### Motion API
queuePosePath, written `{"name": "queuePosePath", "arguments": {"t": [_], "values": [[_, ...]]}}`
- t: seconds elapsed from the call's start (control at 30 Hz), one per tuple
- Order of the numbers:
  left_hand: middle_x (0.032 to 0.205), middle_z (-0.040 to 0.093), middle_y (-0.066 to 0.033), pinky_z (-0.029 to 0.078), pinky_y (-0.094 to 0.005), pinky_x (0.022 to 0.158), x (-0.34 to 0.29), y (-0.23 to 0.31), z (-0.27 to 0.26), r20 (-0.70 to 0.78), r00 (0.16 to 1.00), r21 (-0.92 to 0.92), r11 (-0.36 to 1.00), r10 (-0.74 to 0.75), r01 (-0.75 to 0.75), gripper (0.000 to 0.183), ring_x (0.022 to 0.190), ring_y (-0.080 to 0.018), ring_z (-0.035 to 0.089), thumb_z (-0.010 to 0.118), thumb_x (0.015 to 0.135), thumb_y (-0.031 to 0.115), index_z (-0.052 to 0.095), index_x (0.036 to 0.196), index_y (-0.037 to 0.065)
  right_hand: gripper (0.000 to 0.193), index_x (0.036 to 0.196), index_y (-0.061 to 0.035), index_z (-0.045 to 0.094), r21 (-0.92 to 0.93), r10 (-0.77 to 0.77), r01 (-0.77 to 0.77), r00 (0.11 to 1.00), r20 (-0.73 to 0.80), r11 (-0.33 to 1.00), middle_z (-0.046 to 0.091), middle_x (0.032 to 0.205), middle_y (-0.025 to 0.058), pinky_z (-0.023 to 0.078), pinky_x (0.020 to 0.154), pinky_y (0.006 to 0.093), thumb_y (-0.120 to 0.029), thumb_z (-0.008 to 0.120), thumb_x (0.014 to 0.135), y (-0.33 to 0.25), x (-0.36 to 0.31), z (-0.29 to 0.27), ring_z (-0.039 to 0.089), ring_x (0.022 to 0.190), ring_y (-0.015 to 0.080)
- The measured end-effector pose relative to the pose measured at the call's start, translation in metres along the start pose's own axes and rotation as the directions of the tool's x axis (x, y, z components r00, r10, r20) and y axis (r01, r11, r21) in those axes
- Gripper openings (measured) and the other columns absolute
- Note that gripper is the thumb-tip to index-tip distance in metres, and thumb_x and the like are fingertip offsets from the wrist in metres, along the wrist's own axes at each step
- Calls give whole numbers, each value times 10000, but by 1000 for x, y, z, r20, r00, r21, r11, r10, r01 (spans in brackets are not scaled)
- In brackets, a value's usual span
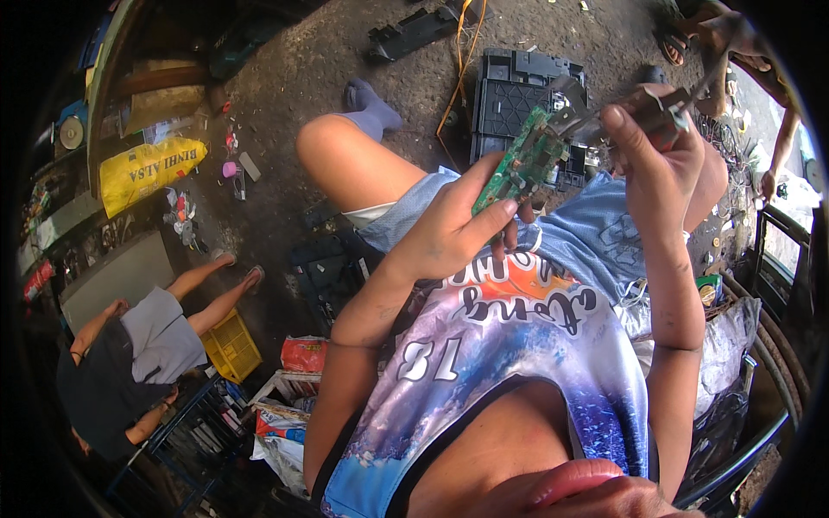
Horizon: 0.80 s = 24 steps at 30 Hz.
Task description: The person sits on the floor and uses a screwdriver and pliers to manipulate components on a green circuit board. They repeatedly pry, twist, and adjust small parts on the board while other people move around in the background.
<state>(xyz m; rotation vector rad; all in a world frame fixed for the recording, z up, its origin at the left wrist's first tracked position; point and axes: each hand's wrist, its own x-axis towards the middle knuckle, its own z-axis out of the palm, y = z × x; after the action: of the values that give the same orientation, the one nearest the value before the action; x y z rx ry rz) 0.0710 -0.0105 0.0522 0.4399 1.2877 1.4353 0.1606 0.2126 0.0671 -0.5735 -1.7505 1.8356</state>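
Note:
My left hand (462, 211) is closed around the lower end of a green circuit board (515, 168), its thumb lying across the near edge. Small components stand up from the board, which is held tilted above my lap. My right hand (661, 164) is raised beside it, with thumb and fingers gripping a dark, flat metal-looking piece (661, 114). That piece stretches left toward the board's upper end; whether the two touch or are joined I cannot tell. Beyond the board, a black plastic housing (501, 99) lies on the ground, partly hidden by my hands.
Another black plastic part (414, 34) and an orange cord (458, 78) lie on the ground ahead. At left are a yellow sack (151, 173), a seated person (129, 363) and a yellow crate (231, 347). Another person's arm (781, 155) and tangled wires (734, 142) are at right.

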Motion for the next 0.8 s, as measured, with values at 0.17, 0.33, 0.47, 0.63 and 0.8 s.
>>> {"name": "queuePosePath", "arguments": {"t": [0.17,0.33,0.47,0.63,0.8], "values": [[1059,631,-114,561,-284,630,3,-1,0,-17,1000,-49,999,-14,13,467,814,-145,635,532,1045,159,362,1451,4,173,909,24,649,41,-374,372,919,124,927,701,860,73,594,708,303,22,799,822,9,-5,4,716,808,173],[1050,646,-107,567,-268,616,4,-2,-3,-27,1000,-39,999,7,-8,474,781,-122,644,522,1045,115,346,1470,2,177,935,-76,720,-245,-667,885,461,586,396,703,927,61,471,509,280,-247,685,905,7,-1,-4,604,633,155],[1070,640,-105,572,-274,667,5,-5,-4,-3,1000,-57,998,11,-11,468,812,-130,651,531,1045,125,354,1463,12,173,933,-75,715,-277,-656,882,469,592,381,704,930,63,483,522,280,-221,724,841,9,-4,-6,616,648,156],[1280,604,-136,497,-338,991,16,-27,-22,92,992,-58,995,90,-85,525,1120,-184,621,553,1030,136,337,1490,8,213,938,-67,726,-270,-658,757,652,377,595,705,887,79,514,559,292,-240,760,820,16,1,2,651,668,190],[1449,511,-136,378,-372,1137,31,-22,-42,189,980,-310,951,65,-4,764,1337,-211,494,541,964,440,324,1531,-24,216,898,-128,703,-259,-647,899,435,627,353,682,920,7,472,532,268,-227,702,706,19,-3,-1,572,632,135]]}}
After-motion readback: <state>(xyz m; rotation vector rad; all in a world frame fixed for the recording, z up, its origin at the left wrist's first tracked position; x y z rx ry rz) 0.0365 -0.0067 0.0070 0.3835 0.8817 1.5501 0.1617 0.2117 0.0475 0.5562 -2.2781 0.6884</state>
